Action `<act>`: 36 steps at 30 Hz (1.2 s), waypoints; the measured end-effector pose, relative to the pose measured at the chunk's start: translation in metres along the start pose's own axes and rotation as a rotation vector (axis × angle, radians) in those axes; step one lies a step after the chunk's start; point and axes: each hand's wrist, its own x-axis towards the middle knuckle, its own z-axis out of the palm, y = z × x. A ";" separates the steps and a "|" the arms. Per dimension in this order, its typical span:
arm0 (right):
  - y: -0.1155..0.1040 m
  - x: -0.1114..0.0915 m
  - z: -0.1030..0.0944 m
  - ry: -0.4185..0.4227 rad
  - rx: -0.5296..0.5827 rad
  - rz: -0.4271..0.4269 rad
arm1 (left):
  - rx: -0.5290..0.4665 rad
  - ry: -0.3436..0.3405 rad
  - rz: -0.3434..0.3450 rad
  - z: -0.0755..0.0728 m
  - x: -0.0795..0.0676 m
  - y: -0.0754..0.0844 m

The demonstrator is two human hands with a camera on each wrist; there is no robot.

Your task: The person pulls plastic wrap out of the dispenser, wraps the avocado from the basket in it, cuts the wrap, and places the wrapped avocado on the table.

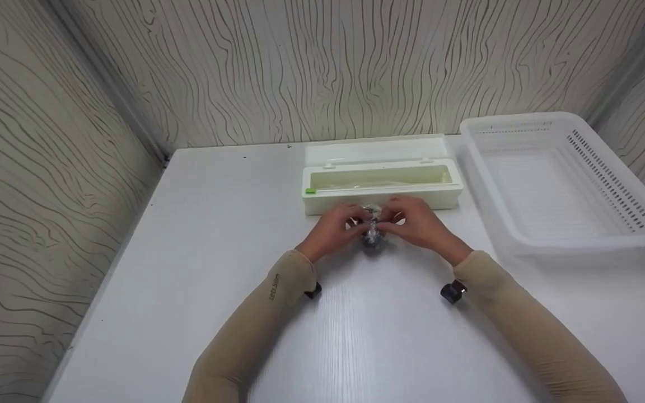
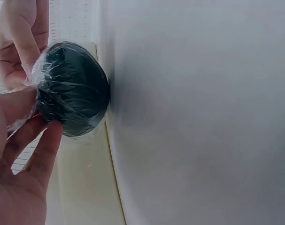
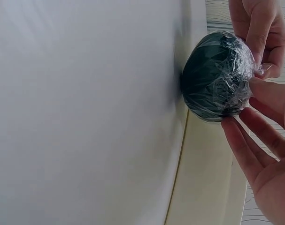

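Observation:
A dark green, rounded object (image 2: 76,89) wrapped in clear cling film (image 3: 238,61) rests on the white table between the two hands. My left hand (image 1: 335,230) pinches the gathered film at the top, its other fingertips against the object's side. From the other side, my right hand (image 1: 419,223) pinches the film at the same spot, with fingers (image 3: 243,150) touching the wrapped side. Both thumbs meet near the bunched film. Just behind the hands stands a long white cling film box (image 1: 384,200), lid raised, with a green slider (image 1: 310,191) on its front rail.
A white perforated plastic basket (image 1: 574,244) stands at the right of the table (image 1: 199,235). Wood-grain patterned panels (image 1: 322,67) enclose the back and sides. The box's raised lid (image 1: 375,149) lies back near the rear panel.

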 end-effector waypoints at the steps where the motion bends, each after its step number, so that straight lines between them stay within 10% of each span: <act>1: 0.001 0.000 0.000 0.000 0.002 0.002 | 0.000 0.006 -0.003 0.000 0.001 0.000; 13: 0.004 0.000 0.002 0.060 0.048 -0.015 | -0.027 0.076 -0.026 -0.002 0.001 0.003; 29: 0.006 0.000 -0.009 0.005 0.038 -0.007 | 0.286 0.013 0.020 -0.002 -0.007 0.014; 36: 0.015 -0.005 -0.020 0.136 -0.039 0.037 | 0.438 0.020 0.080 -0.002 -0.005 0.013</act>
